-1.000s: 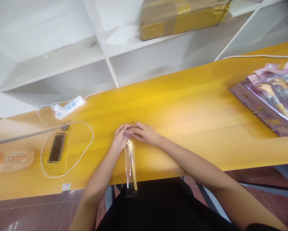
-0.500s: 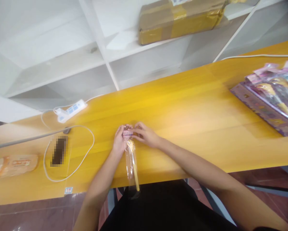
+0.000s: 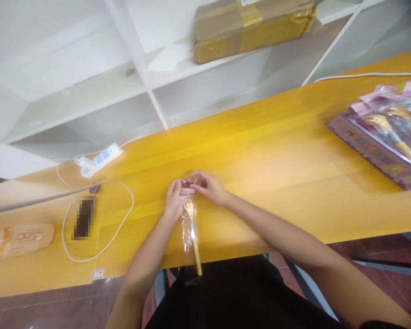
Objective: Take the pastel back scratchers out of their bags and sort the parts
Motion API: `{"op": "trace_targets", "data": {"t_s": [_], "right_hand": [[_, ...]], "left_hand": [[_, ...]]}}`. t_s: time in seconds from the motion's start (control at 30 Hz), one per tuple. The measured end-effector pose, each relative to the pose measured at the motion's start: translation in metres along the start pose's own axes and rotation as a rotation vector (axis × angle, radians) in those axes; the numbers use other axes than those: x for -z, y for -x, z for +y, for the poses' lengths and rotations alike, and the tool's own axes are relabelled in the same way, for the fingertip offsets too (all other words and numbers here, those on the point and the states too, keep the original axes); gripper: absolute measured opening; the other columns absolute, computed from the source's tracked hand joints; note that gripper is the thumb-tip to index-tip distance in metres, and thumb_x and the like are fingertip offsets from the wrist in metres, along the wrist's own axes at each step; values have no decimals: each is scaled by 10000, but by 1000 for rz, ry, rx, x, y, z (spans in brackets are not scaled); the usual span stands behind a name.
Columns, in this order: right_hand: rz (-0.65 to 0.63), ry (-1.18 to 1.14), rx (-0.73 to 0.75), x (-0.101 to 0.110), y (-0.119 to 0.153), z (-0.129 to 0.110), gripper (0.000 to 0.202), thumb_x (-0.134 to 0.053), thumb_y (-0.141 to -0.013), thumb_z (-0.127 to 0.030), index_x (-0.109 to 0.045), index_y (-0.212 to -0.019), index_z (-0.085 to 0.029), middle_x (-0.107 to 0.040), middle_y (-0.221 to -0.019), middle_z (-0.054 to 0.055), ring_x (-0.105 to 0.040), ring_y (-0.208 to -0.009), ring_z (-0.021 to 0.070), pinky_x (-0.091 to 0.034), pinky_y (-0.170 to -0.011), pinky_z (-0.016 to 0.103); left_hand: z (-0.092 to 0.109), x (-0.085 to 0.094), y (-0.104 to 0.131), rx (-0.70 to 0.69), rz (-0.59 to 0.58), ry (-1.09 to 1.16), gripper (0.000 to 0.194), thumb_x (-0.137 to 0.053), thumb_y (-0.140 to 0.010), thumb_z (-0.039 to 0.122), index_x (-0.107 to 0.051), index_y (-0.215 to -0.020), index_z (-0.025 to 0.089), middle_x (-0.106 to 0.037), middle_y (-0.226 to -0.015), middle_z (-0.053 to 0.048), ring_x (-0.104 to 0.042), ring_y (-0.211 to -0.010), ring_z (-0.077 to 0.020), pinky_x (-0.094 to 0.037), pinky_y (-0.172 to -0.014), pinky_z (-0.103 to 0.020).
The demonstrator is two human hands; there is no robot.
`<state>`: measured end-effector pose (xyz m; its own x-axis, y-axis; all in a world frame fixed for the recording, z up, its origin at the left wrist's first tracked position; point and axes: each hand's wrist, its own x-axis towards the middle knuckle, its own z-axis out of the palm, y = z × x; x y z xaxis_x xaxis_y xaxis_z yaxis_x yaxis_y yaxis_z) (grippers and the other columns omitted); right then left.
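One clear packet has its pink top between the fingers.

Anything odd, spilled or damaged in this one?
One oddity: a dark pixelated patch inside the white cable loop, at left on the table, hides whatever lies there. I see no spill or damage.

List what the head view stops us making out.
Head view:
Header card on the clear packet: print too small, blurred.
Right hand: blur obscures whether it touches the card.
Dark object: pixelation covers it.
Purple box: cut off by the right edge.
Cardboard box: cut off by the top edge.
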<state>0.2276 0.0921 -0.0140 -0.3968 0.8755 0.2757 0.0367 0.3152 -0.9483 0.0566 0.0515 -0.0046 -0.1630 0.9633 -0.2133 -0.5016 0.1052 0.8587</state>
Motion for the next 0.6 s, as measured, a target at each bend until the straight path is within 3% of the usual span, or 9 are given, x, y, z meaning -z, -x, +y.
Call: {"op": "trace_targets", "data": {"t_s": [0.13,0.27,0.33,0.43,0.6], "right_hand": [[42,-72,-89,1,-5,4,304,-712,-956,-487,-738,-1081,-211,-756,-894,33,-658,-701,154,-547,-662,284],[210,-83,-117,6,-8,8,310,-716,-944,-507,-734,-986,-200,-741,-852,33,-636,-676,152,-539,-640,284],[274,-7,-83,9,-9,8,278,-708,-957,-473,-746,-973,-197,-734,-870,42,-637,-711,160,-545,-670,296],[309,108,-2,13,-8,4,226,-686,-987,-415,-752,-979,-199,-722,-928,62,-651,-790,180,-565,-728,324],[227,263,212,13,-4,-7,157,-624,-1038,-322,-729,-1023,-207,-705,-1007,88,-674,-947,213,-584,-857,375]], "left_hand": [[-1,2,-1,12,-18,-117,479,-731,-918,659,-714,-1033,195,-764,-1038,-71,-734,-930,-224,-599,-833,-343],[4,9,1,56,-162,-343,436,-787,-909,577,-742,-1119,198,-783,-1095,-93,-748,-993,-257,-592,-898,-360],[7,12,3,101,-230,-426,397,-844,-874,517,-769,-1087,190,-798,-1045,-96,-757,-968,-271,-594,-875,-349],[9,13,4,125,-234,-409,355,-876,-842,486,-786,-1016,189,-809,-960,-87,-767,-919,-283,-604,-829,-351],[10,9,3,126,-201,-362,414,-881,-831,526,-796,-1009,162,-818,-1014,-119,-778,-923,-287,-606,-845,-370]]}}
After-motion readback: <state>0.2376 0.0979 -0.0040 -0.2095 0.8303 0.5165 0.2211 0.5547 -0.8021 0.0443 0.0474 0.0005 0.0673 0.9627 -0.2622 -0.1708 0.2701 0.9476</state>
